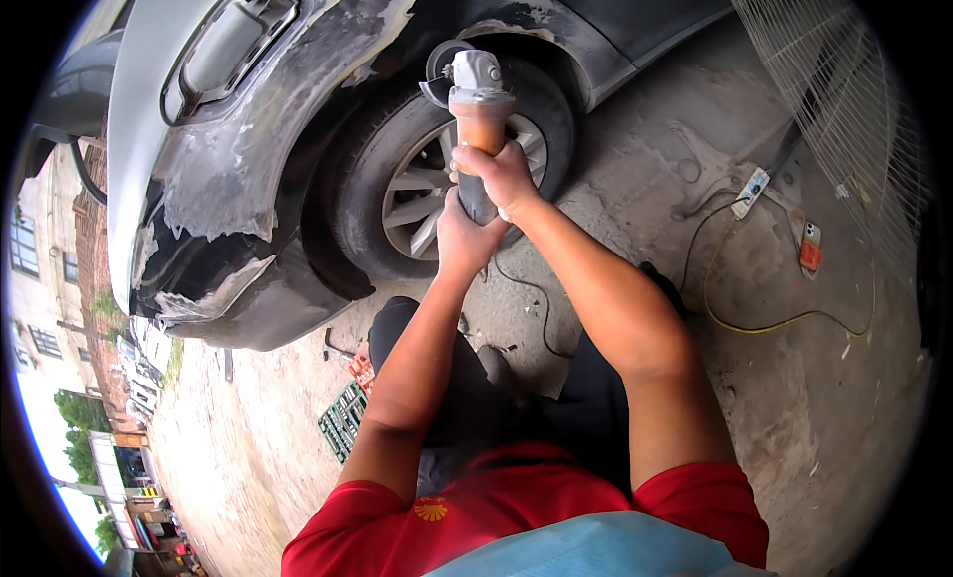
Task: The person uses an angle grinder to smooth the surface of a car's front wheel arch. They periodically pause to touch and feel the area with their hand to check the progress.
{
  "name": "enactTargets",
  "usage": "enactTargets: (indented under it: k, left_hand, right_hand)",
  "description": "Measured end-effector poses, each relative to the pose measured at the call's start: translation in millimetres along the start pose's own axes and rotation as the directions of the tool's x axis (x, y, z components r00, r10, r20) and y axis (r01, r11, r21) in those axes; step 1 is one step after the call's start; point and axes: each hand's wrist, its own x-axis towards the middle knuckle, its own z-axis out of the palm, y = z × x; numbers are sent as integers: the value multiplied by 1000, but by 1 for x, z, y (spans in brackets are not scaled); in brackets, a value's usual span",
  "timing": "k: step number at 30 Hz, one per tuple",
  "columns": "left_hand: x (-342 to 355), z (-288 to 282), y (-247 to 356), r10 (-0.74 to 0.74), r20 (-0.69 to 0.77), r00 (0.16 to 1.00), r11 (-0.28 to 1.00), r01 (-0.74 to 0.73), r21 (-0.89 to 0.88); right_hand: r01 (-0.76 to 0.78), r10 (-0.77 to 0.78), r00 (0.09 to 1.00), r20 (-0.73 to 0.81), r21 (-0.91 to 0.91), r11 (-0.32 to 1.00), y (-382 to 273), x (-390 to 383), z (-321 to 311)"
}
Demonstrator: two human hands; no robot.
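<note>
Across the upper L & ctr of the frame: car [233, 145] w/ patchy grey bodywork, wheel arch [564, 43] near the top, wheel [409, 180] under it. Upper ctr, in front of the wheel: angle grinder [482, 132], head up. Both hands wrapped firmly round it: R hand [504, 180] on orange body, L hand [467, 238] on dark rear end. Disc [447, 57] contact: can't tell. Prob. best: light, even passes, disc off the rubber, cord [544, 299] well clear.
</note>
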Motion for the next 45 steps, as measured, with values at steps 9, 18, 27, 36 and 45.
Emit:
enactTargets:
  k: [9,18,27,36,45]
  left_hand:
    - [39,49,-16,50,151,987,987,-25,-159]
    - [64,91,-19,97,188,977,917,-14,-400]
    - [71,99,-8,82,224,971,965,-21,-260]
    - [65,100,-6,91,186,978,927,-15,-374]
    - [62,96,-8,123,170,978,894,-35,-447]
  right_hand:
    - [-66,-189,921,-340,-614,787,3,25,-38]
    - [66,-364,910,-198,-797,600,-17,35,-51]
    - [-11,-295,883,-366,-643,766,-14,49,-86]
    - [51,-320,905,-280,-676,735,-22,45,-72]
    - [128,-463,869,-177,-821,556,-29,35,-50]
